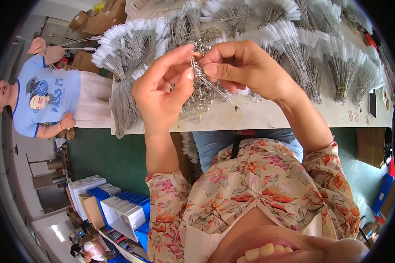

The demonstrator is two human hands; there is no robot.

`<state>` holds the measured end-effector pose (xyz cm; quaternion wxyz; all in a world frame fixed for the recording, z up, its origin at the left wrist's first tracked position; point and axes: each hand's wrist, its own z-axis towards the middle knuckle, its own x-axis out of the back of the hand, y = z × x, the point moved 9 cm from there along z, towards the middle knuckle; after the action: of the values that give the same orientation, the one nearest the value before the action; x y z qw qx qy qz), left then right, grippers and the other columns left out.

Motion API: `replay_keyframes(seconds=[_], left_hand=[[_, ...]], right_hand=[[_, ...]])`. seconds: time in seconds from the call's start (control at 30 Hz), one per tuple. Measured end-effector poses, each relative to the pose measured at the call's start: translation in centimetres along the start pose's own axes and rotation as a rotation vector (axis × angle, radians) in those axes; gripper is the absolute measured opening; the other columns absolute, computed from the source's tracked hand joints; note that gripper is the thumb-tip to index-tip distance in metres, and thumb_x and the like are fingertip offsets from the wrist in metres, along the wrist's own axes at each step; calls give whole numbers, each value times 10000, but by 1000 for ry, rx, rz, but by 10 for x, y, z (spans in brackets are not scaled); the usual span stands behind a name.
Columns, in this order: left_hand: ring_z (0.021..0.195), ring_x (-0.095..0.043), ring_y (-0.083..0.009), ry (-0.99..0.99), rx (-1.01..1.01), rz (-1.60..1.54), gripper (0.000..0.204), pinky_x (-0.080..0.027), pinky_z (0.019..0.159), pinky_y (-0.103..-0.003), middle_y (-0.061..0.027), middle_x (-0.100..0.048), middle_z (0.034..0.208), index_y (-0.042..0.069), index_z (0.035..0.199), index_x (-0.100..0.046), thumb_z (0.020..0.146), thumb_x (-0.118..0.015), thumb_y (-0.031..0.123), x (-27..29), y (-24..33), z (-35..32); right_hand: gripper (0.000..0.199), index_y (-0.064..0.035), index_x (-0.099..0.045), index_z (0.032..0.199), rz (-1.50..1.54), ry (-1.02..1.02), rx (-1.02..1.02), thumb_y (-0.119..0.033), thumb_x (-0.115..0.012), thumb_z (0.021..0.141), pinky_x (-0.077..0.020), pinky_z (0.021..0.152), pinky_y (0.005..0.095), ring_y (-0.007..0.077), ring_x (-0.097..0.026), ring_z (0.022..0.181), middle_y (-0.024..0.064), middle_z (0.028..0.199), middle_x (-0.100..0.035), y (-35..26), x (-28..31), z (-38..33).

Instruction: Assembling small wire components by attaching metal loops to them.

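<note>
My left hand (164, 87) is closed, with thumb and fingers pinching a shiny metal ring (193, 63) over the table. Close by on the right, my right hand (245, 68) pinches looped wire ends (198, 70) at that ring. Thin straight wires (221, 93) slant down to the right from beneath my right fingers; their far tips are bare. Whether the loops are threaded on the ring is too small to tell. Below and behind my hands lies a heap of loose metal rings (195, 111).
Bundles of wire-handled brushes (294, 44) with white bristles cover the table (267, 116), and another big bunch (129, 41) stands at its left end. A phone (372, 104) lies at the right. Beyond the left end stands a person (52, 96) holding long wires. White and blue bins (123, 212) sit lower left.
</note>
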<state>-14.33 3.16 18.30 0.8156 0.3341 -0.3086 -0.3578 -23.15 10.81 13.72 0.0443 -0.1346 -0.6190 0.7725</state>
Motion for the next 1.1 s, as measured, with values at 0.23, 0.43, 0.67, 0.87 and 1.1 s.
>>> replay_keyframes(seconds=[0.23,0.43,0.67,0.87,1.1], left_hand=[[645,-507,-69,2,120,35,117,-409,577,-184,-27,-572,752,-21,934,-587,858,-565,65,2,-17,6],[565,-440,-50,45,262,-334,102,-357,518,-172,4,-542,703,12,927,-582,876,-542,90,7,-40,6],[667,-513,-41,-27,273,2,77,-420,596,-186,9,-581,778,32,902,-606,828,-594,50,6,-33,-5],[667,-492,-32,-42,134,72,69,-401,577,-180,11,-568,778,24,895,-605,837,-596,60,8,-26,-8],[682,-496,-40,-69,143,47,92,-404,590,-191,7,-566,784,15,891,-603,841,-602,93,5,-27,-7]], right_hand=[[187,-6,-616,844,10,34,74,-193,-599,853,-354,465,189,43,-435,514,-21,641,-531,0,4,8],[156,-2,-610,840,-50,54,93,-157,-593,849,-353,471,194,40,-434,520,-19,632,-526,-5,3,11],[139,1,-586,849,-18,107,-10,-138,-584,855,-325,464,188,34,-424,532,-25,651,-513,10,3,6],[142,-10,-572,854,46,77,-21,-152,-583,861,-303,445,182,37,-415,512,-17,680,-529,16,-4,3],[150,-26,-573,844,80,94,-52,-174,-589,859,-294,426,176,38,-424,494,-13,681,-537,24,0,4]])
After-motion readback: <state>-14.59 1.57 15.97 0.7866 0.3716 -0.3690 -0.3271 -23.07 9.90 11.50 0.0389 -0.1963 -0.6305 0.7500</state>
